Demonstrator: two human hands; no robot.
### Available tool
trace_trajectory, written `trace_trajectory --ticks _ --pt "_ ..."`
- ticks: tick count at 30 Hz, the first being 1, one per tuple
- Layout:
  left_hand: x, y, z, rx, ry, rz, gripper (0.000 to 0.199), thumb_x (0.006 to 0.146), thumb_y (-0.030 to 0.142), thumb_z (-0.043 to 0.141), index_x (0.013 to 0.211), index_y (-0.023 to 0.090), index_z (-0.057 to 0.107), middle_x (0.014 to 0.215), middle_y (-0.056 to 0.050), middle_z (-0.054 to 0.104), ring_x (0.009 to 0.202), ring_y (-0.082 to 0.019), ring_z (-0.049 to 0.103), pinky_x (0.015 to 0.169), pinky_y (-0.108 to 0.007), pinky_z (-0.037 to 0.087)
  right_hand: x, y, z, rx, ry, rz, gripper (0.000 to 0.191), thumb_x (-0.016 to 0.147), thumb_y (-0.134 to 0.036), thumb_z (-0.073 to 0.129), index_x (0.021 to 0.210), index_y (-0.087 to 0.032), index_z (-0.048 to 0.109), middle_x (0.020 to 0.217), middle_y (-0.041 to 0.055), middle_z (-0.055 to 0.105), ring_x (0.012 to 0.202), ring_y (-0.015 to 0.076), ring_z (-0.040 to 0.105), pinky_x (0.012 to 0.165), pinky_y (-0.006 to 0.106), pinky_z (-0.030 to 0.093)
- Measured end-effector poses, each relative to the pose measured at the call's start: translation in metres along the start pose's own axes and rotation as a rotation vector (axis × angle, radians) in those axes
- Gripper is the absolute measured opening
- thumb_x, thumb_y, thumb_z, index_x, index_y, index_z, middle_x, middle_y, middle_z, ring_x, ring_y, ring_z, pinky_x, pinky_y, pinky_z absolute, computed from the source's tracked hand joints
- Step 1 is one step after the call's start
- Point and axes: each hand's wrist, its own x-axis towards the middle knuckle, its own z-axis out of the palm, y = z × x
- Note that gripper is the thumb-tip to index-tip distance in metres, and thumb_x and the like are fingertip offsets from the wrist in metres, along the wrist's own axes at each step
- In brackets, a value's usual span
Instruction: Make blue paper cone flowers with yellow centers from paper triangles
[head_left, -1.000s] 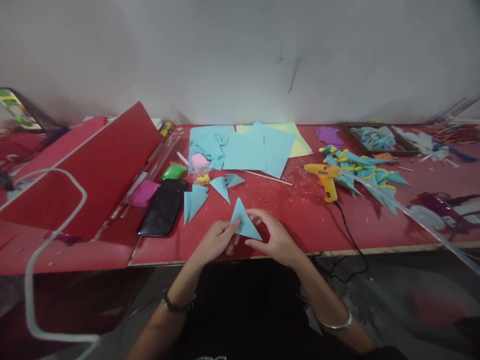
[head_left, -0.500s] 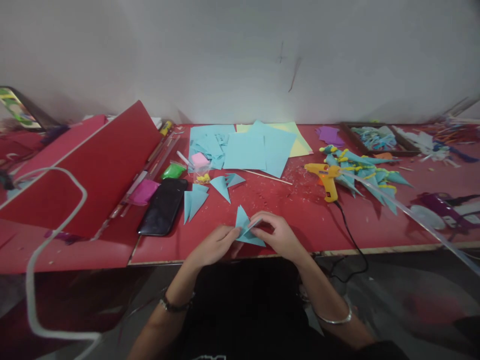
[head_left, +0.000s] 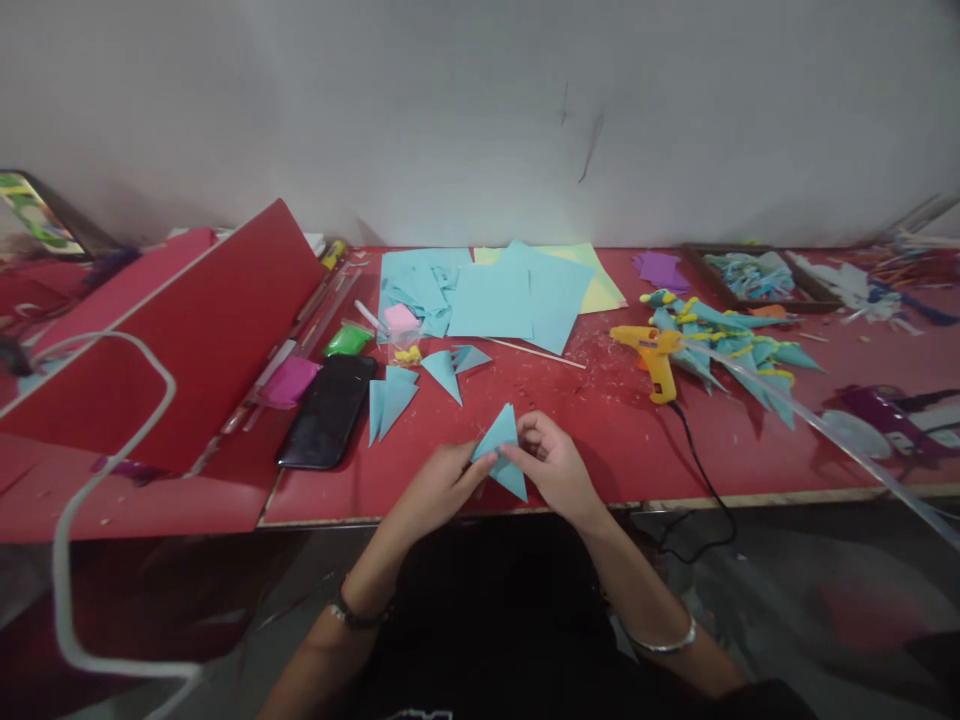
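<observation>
Near the front edge of the red table, both hands hold one folded piece of light blue paper (head_left: pixel 499 435), its tip pointing away from me. My left hand (head_left: pixel 448 482) pinches its left side with the thumb on top. My right hand (head_left: pixel 556 464) grips the right side, thumb on the paper and the other fingers curled. Folded blue pieces lie just beyond: one (head_left: pixel 391 402) to the left, another (head_left: pixel 442 374) behind it. A black phone (head_left: pixel 327 412) rests left of them.
A yellow glue gun (head_left: pixel 651 355) with a black cord lies at the right, beside blue cones with yellow trim (head_left: pixel 739 345). Blue sheets (head_left: pixel 491 300) are at the back. A red board (head_left: pixel 217 340) leans on the left. A transparent tube (head_left: pixel 825 440) crosses the right side.
The blue paper between my hands has turned and now shows a broader, flatter triangle. My right hand's fingers have shifted on it, and the flap raised before now lies flat.
</observation>
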Motion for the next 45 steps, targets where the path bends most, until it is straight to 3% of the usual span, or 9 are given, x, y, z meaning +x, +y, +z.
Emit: trace_trajectory --ticks 5,13,16,19,25,31,34,40,45 --pt "-0.001 0.001 0.002 -0.085 -0.061 -0.04 0.049 0.087 0.04 0.028 0.05 0.015 0.047 0.047 0.001 0.052 0.049 -0.009 0.049 0.055 -0.02 0.035 -0.001 -0.001 0.001 0.044 0.024 -0.004 0.023 0.073 -0.033 0.057 0.084 -0.021 0.041 0.063 -0.0041 0.054 0.056 0.0097 0.052 0.054 0.022 0.04" --pt "0.003 0.0 0.001 -0.298 -0.106 -0.112 0.044 0.085 0.041 0.03 0.06 0.014 0.053 0.043 0.004 0.049 0.047 -0.008 0.047 0.056 -0.019 0.037 -0.004 0.0 -0.003 0.063 -0.025 -0.106 0.017 0.081 -0.026 0.045 0.094 -0.025 0.034 0.067 -0.0045 0.052 0.057 0.0106 0.053 0.055 0.023 0.042" --pt "0.003 0.0 0.0 -0.345 -0.108 -0.121 0.042 0.085 0.041 0.032 0.058 0.015 0.051 0.043 0.004 0.049 0.048 -0.008 0.046 0.058 -0.019 0.037 -0.005 -0.002 -0.008 -0.159 -0.057 -0.219 0.01 0.083 -0.02 0.04 0.092 -0.023 0.042 0.076 -0.0006 0.055 0.068 0.0121 0.055 0.063 0.024 0.043" --pt "0.002 -0.001 0.0 -0.435 -0.116 -0.137 0.043 0.085 0.042 0.03 0.056 0.015 0.049 0.042 0.004 0.047 0.048 -0.009 0.045 0.058 -0.02 0.038 -0.005 -0.004 -0.014 -0.35 -0.178 -0.354 0.021 0.081 -0.012 0.037 0.091 -0.02 0.053 0.085 0.0031 0.058 0.081 0.0141 0.055 0.073 0.027 0.042" --pt "0.001 0.001 0.001 -0.486 -0.198 -0.095 0.042 0.087 0.033 0.026 0.061 0.014 0.053 0.049 0.002 0.052 0.06 -0.011 0.052 0.072 -0.023 0.038 -0.004 -0.008 -0.017 -0.288 -0.163 -0.433 0.012 0.076 -0.02 0.055 0.087 -0.019 0.061 0.08 0.0033 0.061 0.075 0.0138 0.057 0.069 0.025 0.043" --pt "0.001 0.002 0.006 -0.299 -0.036 -0.061 0.035 0.086 0.032 0.028 0.061 0.016 0.046 0.058 0.002 0.049 0.059 -0.01 0.047 0.062 -0.022 0.036 -0.005 -0.002 -0.011 -0.241 0.035 -0.248 0.016 0.075 -0.03 0.057 0.066 -0.017 0.059 0.065 0.0007 0.059 0.064 0.0126 0.055 0.062 0.024 0.043" --pt "0.001 0.002 0.008 -0.213 -0.068 -0.031 0.033 0.086 0.029 0.029 0.059 0.016 0.044 0.057 0.003 0.048 0.056 -0.009 0.045 0.06 -0.021 0.035 -0.006 0.004 -0.004 -0.113 0.117 -0.124 0.018 0.072 -0.034 0.058 0.066 -0.017 0.055 0.06 -0.0015 0.056 0.058 0.0111 0.053 0.056 0.023 0.042" --pt "0.001 0.004 0.01 -0.224 -0.044 0.0 0.036 0.087 0.03 0.026 0.061 0.016 0.046 0.06 0.001 0.051 0.061 -0.01 0.048 0.063 -0.022 0.037 -0.007 0.006 0.003 0.054 0.139 -0.023 0.02 0.07 -0.032 0.06 0.073 -0.019 0.045 0.055 -0.0058 0.053 0.048 0.0079 0.049 0.049 0.02 0.04" --pt "0.003 0.007 0.014 -0.194 -0.066 0.005 0.03 0.085 0.033 0.035 0.064 0.016 0.046 0.054 0.003 0.051 0.053 -0.009 0.047 0.054 -0.019 0.035 -0.007 0.005 0.004 0.091 0.127 -0.012 0.024 0.071 -0.03 0.059 0.082 -0.021 0.039 0.05 -0.0091 0.05 0.043 0.0065 0.046 0.045 0.018 0.037"
